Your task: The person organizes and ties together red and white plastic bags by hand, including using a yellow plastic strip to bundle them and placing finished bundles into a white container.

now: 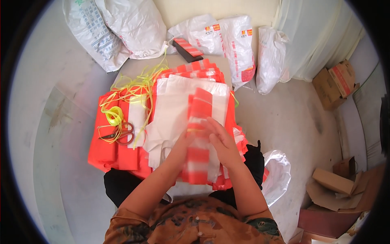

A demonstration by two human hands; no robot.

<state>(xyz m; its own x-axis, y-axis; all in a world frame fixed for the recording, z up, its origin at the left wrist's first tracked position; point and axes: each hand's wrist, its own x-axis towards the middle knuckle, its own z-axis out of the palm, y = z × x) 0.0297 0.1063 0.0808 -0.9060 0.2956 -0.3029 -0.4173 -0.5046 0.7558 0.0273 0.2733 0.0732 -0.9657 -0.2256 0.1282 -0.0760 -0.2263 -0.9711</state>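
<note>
A folded red-and-white striped plastic bag bundle [199, 156] stands lengthwise between my hands, smeared by motion. My left hand [181, 147] grips its left edge, the fingertips partly hidden. At its right edge, my right hand [224, 147] has fingers stretched out and thumb apart, the fingertips against the bundle. Beneath both hands lies a stack of white plastic bags [170, 97] on top of red striped bags [211, 73]. To the left, scissors [129, 134] with brown handles lie beside a yellow ring-shaped roll [114, 116] and loose yellow strips [140, 85], on red folded bags [106, 150].
Full white sacks [134, 28] lean along the far side. A dark block with a striped bag [189, 49] lies before them. A clear plastic bag [278, 175] sits right of my knee. Cardboard boxes [331, 87] stand far right, an opened carton [333, 195] near right.
</note>
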